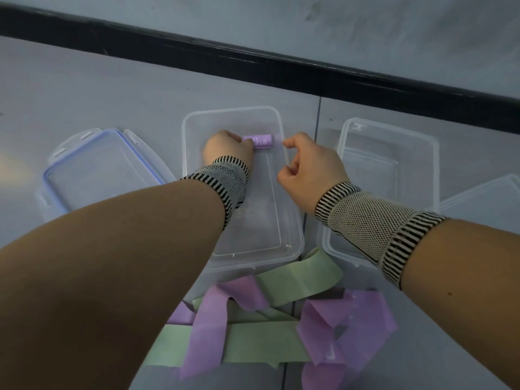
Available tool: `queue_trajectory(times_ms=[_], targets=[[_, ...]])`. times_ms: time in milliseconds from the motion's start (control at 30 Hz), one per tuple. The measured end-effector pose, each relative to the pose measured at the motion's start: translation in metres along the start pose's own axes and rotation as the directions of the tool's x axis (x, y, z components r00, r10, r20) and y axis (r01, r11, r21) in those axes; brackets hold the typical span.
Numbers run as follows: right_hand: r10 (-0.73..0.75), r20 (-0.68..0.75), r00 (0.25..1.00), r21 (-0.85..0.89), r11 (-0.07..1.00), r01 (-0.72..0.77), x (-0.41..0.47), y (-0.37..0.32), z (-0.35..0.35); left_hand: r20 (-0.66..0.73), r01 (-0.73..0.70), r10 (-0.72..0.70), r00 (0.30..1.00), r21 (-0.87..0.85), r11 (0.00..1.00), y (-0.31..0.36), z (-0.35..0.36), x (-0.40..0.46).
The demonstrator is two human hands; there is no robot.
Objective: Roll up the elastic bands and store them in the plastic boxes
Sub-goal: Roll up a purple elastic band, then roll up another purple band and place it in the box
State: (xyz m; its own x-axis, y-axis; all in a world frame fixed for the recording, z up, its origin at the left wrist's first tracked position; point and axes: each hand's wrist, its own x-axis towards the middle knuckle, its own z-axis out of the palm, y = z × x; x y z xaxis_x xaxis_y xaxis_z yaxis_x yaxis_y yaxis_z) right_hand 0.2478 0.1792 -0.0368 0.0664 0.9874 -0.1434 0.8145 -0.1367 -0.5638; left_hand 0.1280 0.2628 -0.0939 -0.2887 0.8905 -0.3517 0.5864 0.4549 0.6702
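While loose green and purple elastic bands (281,327) lie tangled nearest me on the tabletop (84,94), I read them as light, limp and slightly tacky, best taken by one flat end. Beyond them stands the middle plastic box (292,220), where my left hand (229,149) grips a rolled purple band (260,142) against the far wall; the left fingers are curled around its end, mostly hidden. My right hand (306,167) hovers at the box rim, thumb and forefinger nearly pinched; whether they touch the roll's loose tail I cannot tell. A second open box (433,170) sits right, a blue-rimmed lid (84,153) left.
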Motion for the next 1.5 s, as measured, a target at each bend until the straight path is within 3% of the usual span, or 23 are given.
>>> queue_trajectory(times_ms=[400,633,800,1267,1500], targets=[[0.002,-0.011,1.000,0.029,1.000,-0.002,0.000,0.001,0.000,0.027,-0.014,0.012,1.000,0.097,0.995,0.005,-0.001,0.001],[0.006,-0.011,1.000,0.038,0.999,-0.006,-0.001,0.001,0.000,-0.015,0.036,-0.035,0.999,0.025,0.999,0.001,0.002,-0.001],[0.007,-0.005,1.000,0.052,0.999,-0.007,-0.001,0.001,-0.001,0.045,-0.022,0.018,0.999,0.078,0.997,0.003,-0.004,0.003],[0.013,-0.008,1.000,0.060,0.998,-0.013,0.000,0.002,-0.001,0.048,0.018,-0.012,0.999,-0.109,0.994,-0.007,-0.005,-0.003],[0.012,0.001,1.000,0.073,0.997,-0.012,-0.001,0.002,-0.002,0.063,-0.009,0.013,0.998,-0.057,0.998,-0.004,-0.006,-0.001]])
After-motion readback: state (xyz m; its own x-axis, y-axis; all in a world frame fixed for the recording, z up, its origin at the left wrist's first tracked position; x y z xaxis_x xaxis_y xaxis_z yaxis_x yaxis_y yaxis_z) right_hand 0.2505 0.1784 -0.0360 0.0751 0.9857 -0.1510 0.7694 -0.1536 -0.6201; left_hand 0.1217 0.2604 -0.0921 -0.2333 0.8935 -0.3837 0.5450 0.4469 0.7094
